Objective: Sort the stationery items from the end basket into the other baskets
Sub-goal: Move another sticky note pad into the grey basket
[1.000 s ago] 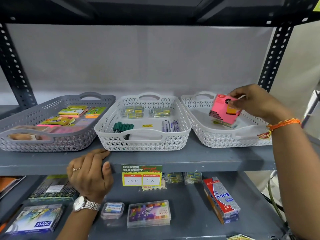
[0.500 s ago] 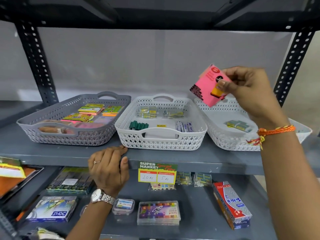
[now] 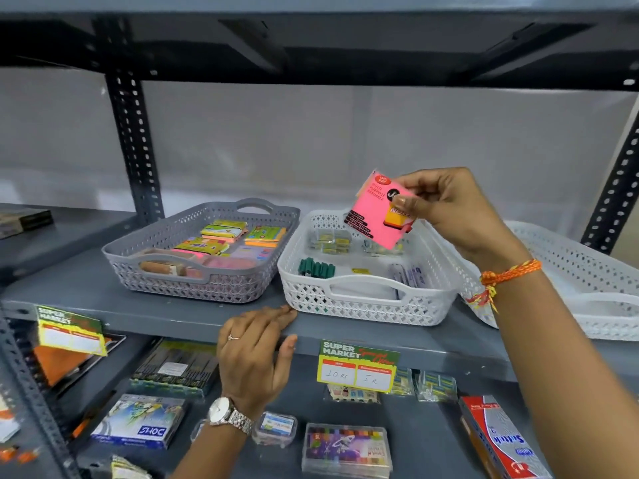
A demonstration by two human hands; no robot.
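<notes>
**Pink sticky-note pad held over middle basket, three baskets on shelf**

Left to right on the grey shelf (image 3: pixel 103 288):

- 1 grey basket (image 3: pixel 193 281): sticky-note packs inside, roughly 4 yellow/green-topped ones at the back, more pink/orange ones at the front. Exact count unclear, they overlap.
- 1 middle white basket (image 3: pixel 366 305), just beside the grey one: 1 bundle of green pens (image 3: pixel 316 268) front left, small yellow-labelled packets at the back, 1 cluster of purple-printed pens front right. Individual counts not readable.
- 1 end white basket (image 3: pixel 587 271) at far right, mostly hidden behind the right forearm. Contents not visible.

Hands, 2 in view:

- Left hand (image 3: pixel 254 354): palm down on the front edge of the shelf, fingertips curled over the lip just below the gap between the grey and middle baskets. Thumb under the edge. Holds nothing, relaxed. Ring on one finger, metal watch (image 3: pixel 230 415) on the wrist.
- Right hand (image 3: pixel 456 209): raised above the middle basket, wrist bent, orange thread band (image 3: pixel 508 276) on the wrist. Fingers pinch 1 pink sticky-note pad (image 3: pixel 375 216) at its upper right corner, thumb on the printed face. Pad tilted, hanging in the air over the back right part of the middle basket, touching no basket.

Lower shelf: 2 yellow price tags, assorted boxed stock.
</notes>
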